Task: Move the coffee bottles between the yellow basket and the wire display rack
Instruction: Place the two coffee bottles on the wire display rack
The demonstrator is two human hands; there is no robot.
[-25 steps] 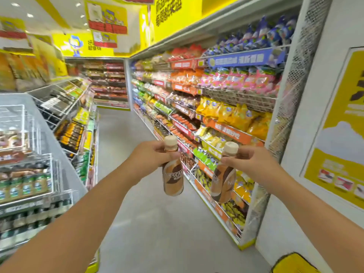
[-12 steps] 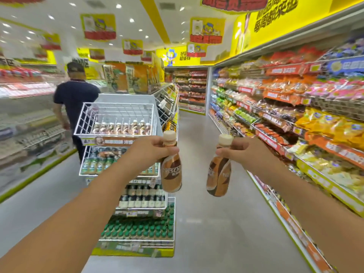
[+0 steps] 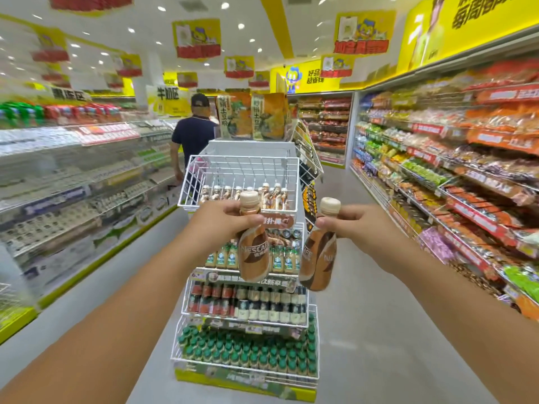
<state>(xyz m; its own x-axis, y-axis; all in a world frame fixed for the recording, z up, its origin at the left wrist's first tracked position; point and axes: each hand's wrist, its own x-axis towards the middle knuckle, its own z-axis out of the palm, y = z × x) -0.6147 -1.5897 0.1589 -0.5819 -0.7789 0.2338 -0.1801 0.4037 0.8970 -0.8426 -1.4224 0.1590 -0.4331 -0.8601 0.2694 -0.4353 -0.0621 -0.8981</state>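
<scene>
Left hand (image 3: 221,225) gripping one coffee bottle (image 3: 252,252), right hand (image 3: 358,225) another (image 3: 318,258); wire display rack (image 3: 242,176) just beyond.

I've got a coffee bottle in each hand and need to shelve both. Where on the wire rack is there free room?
Top wire basket: free floor shows behind and left of its row of coffee bottles, up to the back wall. The lower tiers, like the green-capped bottles, are packed tight. Left hand and right hand each grip a bottle.

Glossy plastic coffee bottles (image 3: 253,255) (beige caps); white-coated wire rack (image 3: 242,182).
</scene>
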